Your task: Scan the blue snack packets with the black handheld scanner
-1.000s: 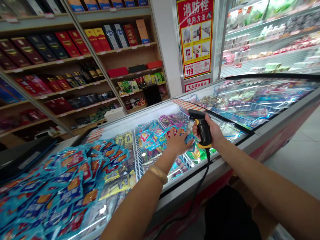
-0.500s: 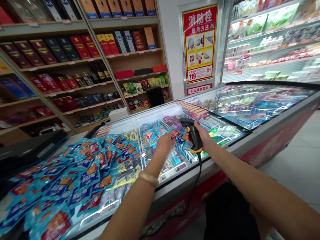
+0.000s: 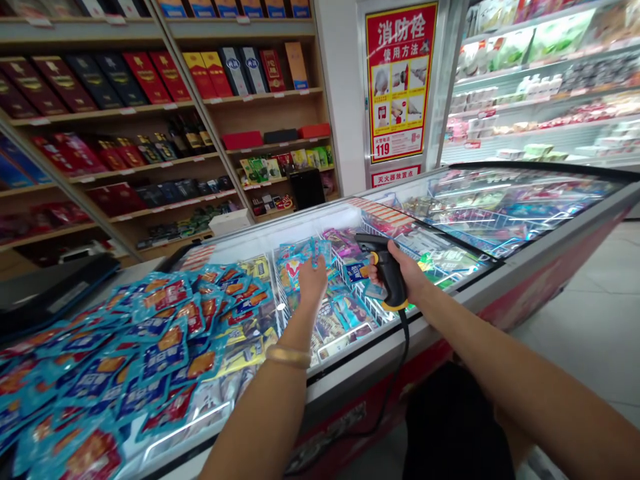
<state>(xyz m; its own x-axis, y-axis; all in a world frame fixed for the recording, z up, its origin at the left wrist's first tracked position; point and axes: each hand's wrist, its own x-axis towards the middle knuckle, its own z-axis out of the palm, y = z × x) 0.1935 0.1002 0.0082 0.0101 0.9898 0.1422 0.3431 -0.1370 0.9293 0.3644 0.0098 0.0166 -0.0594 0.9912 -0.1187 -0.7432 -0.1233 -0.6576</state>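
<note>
My right hand is wrapped round the grip of a black and yellow barcode scanner, its head pointing left and its cable hanging down. My left hand is closed on a light blue snack packet, which sticks up past the fingertips over the freezer glass. Just left of the scanner, a blue-labelled packet shows; whether my right fingers touch it I cannot tell. To the left, a large heap of blue snack packets with red and dark blue labels spreads over the glass top.
The chest freezer runs across in front of me, with wire baskets of goods under its glass. A dark flat case lies at the far left. Behind stand shelves of boxes, a red fire-hydrant sign and a lit display fridge.
My left hand has moved left, away from the scanner, with the packet now pointing upward. My right hand keeps hold of the scanner in nearly the same place. The view has shifted slightly.
</note>
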